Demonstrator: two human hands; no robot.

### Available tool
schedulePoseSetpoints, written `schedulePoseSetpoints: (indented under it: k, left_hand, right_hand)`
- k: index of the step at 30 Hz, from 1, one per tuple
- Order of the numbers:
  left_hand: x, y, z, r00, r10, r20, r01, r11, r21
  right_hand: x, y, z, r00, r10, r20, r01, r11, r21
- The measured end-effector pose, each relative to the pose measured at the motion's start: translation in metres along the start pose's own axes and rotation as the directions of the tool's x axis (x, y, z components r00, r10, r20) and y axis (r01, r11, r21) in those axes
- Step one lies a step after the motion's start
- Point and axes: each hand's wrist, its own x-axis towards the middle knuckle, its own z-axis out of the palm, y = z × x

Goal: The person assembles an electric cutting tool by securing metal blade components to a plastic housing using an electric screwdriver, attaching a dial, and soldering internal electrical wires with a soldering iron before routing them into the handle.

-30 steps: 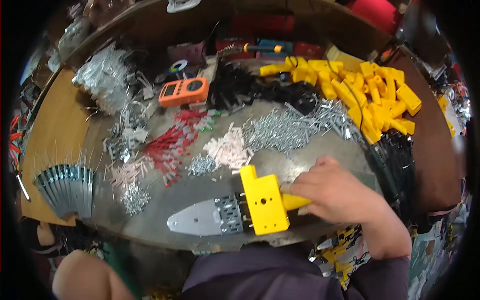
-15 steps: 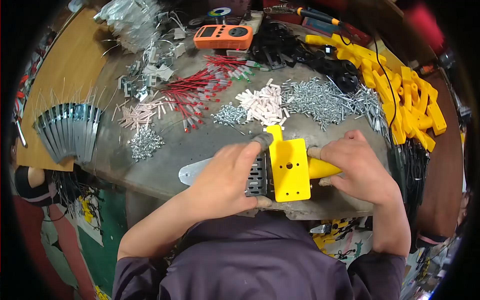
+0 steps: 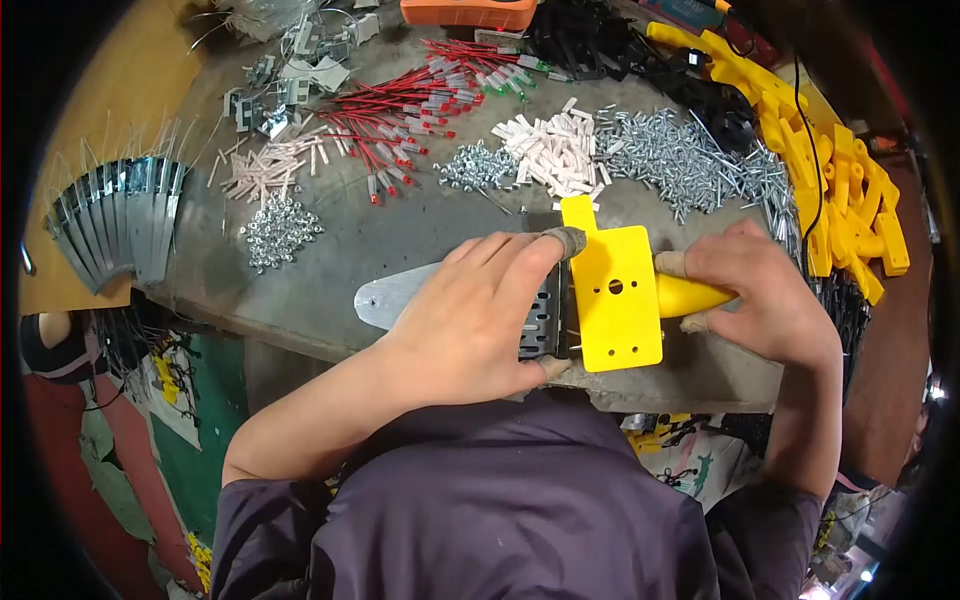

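A yellow plastic housing (image 3: 616, 300) with a round handle lies at the front of the bench. My right hand (image 3: 752, 292) has its thumb and fingers around the handle at the right. From above, my left hand (image 3: 482, 315) grips the slotted end of a flat grey metal plate (image 3: 385, 298), with thumb and forefinger on its two long sides. The plate's rounded tip sticks out to the left of the hand. The slotted end is close against the housing's left edge; whether they touch cannot be made out. Both index fingertips and thumbs look wrapped.
Behind the hands lie white sleeves (image 3: 556, 150), metal pins (image 3: 665, 160), small nuts (image 3: 280, 232) and red-wired parts (image 3: 405, 110). Yellow housings (image 3: 850, 200) are heaped at the right. Fanned metal strips (image 3: 118, 218) stand at the left. Another person's leg (image 3: 60, 450) shows at lower left.
My left hand has come in from out of view and taken hold of the metal plate. The view has tilted down, and the housing and plate are closer together.
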Motion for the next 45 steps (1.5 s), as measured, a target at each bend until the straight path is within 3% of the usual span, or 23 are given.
schedulePoseSetpoints:
  k: [3, 5, 13, 15, 19, 21, 22, 24, 26, 28, 30, 31, 32, 34, 35, 36, 37, 38, 39, 40, 42, 43, 45]
  left_hand:
    - [0.001, 0.000, -0.002, 1.000, 0.001, 0.023, -0.002, 1.000, 0.024]
    - [-0.001, -0.001, -0.003, 1.000, 0.004, 0.026, -0.005, 1.000, 0.027]
    - [-0.005, -0.006, -0.002, 0.999, 0.021, 0.049, -0.020, 1.000, -0.007]
    - [-0.006, -0.006, -0.001, 0.999, 0.032, 0.024, -0.032, 0.999, 0.020]
    - [0.001, 0.004, 0.001, 0.997, 0.076, 0.034, -0.076, 0.997, 0.004]
    - [0.004, 0.012, 0.000, 0.993, -0.067, 0.093, 0.058, 0.993, 0.099]
    - [0.006, 0.014, 0.001, 0.995, -0.023, 0.095, 0.016, 0.997, 0.075]
    - [0.003, 0.014, 0.001, 0.992, -0.082, 0.093, 0.069, 0.990, 0.126]
    - [-0.003, 0.014, 0.000, 0.996, -0.056, 0.071, 0.046, 0.990, 0.134]
    - [-0.011, 0.014, -0.004, 0.993, -0.065, 0.095, 0.055, 0.993, 0.104]
    - [-0.015, 0.014, -0.007, 0.991, -0.075, 0.107, 0.061, 0.989, 0.132]
    - [-0.015, 0.015, -0.008, 0.990, -0.081, 0.112, 0.065, 0.989, 0.134]
    - [-0.015, 0.016, -0.008, 0.989, -0.086, 0.116, 0.070, 0.988, 0.137]
    - [-0.015, 0.017, -0.008, 0.989, -0.092, 0.117, 0.072, 0.984, 0.161]
    - [-0.015, 0.017, -0.007, 0.990, -0.085, 0.114, 0.065, 0.983, 0.169]
    - [-0.016, 0.017, -0.007, 0.989, -0.093, 0.118, 0.071, 0.981, 0.180]
    - [-0.016, 0.016, -0.007, 0.991, -0.082, 0.102, 0.063, 0.983, 0.172]
    - [-0.017, 0.015, -0.006, 0.993, -0.072, 0.092, 0.056, 0.985, 0.163]
    - [-0.017, 0.015, -0.005, 0.991, -0.079, 0.105, 0.060, 0.983, 0.172]
    - [-0.017, 0.015, -0.005, 0.994, -0.061, 0.094, 0.045, 0.985, 0.168]
    - [-0.016, 0.015, -0.005, 0.995, -0.040, 0.089, 0.024, 0.985, 0.170]
    - [-0.016, 0.015, -0.005, 0.995, -0.041, 0.088, 0.026, 0.987, 0.158]
    - [-0.016, 0.014, -0.004, 0.995, -0.042, 0.087, 0.029, 0.989, 0.147]
  right_hand:
    - [-0.002, -0.003, 0.008, 0.999, 0.040, -0.006, -0.039, 0.999, 0.006]
    - [-0.008, -0.005, 0.023, 0.990, 0.047, -0.137, -0.043, 0.998, 0.037]
    - [-0.007, -0.008, 0.041, 0.966, 0.037, -0.254, -0.047, 0.998, -0.033]
    - [-0.005, -0.007, 0.041, 0.974, 0.062, -0.220, -0.036, 0.992, 0.119]
    - [-0.006, 0.000, 0.049, 0.965, 0.098, -0.243, -0.075, 0.992, 0.103]
    - [-0.011, 0.001, 0.053, 0.957, 0.080, -0.281, -0.074, 0.997, 0.031]
    - [-0.015, -0.004, 0.051, 0.954, 0.112, -0.277, -0.116, 0.993, 0.000]
    - [-0.034, 0.000, 0.052, 0.871, 0.119, -0.476, -0.153, 0.988, -0.034]
    - [-0.078, 0.030, 0.043, 0.658, 0.482, -0.578, -0.470, 0.863, 0.184]
    - [-0.145, 0.086, 0.050, 0.442, 0.484, -0.755, -0.749, 0.662, -0.015]
    - [-0.194, 0.092, 0.057, 0.400, 0.667, -0.628, -0.892, 0.441, -0.099]
    - [-0.215, 0.106, 0.072, 0.420, 0.682, -0.599, -0.889, 0.442, -0.121]
    - [-0.222, 0.108, 0.081, 0.334, 0.763, -0.554, -0.908, 0.418, 0.027]
    - [-0.216, 0.092, 0.072, 0.311, 0.814, -0.491, -0.908, 0.408, 0.101]
    - [-0.214, 0.089, 0.072, 0.266, 0.847, -0.460, -0.889, 0.400, 0.222]
    - [-0.218, 0.101, 0.085, 0.330, 0.734, -0.594, -0.741, 0.591, 0.318]
    - [-0.218, 0.103, 0.087, 0.241, 0.822, -0.516, -0.537, 0.555, 0.635]
    - [-0.206, 0.089, 0.081, 0.188, 0.902, -0.390, -0.261, 0.428, 0.865]
    - [-0.186, 0.068, 0.072, 0.323, 0.866, -0.381, 0.147, 0.352, 0.925]
    - [-0.168, 0.049, 0.065, 0.462, 0.771, -0.438, 0.407, 0.254, 0.877]
    - [-0.130, 0.027, 0.062, 0.591, 0.551, -0.589, 0.751, -0.109, 0.651]
    - [-0.114, 0.019, 0.061, 0.565, 0.595, -0.572, 0.796, -0.211, 0.567]
    - [-0.074, 0.003, 0.056, 0.535, 0.632, -0.561, 0.810, -0.194, 0.554]
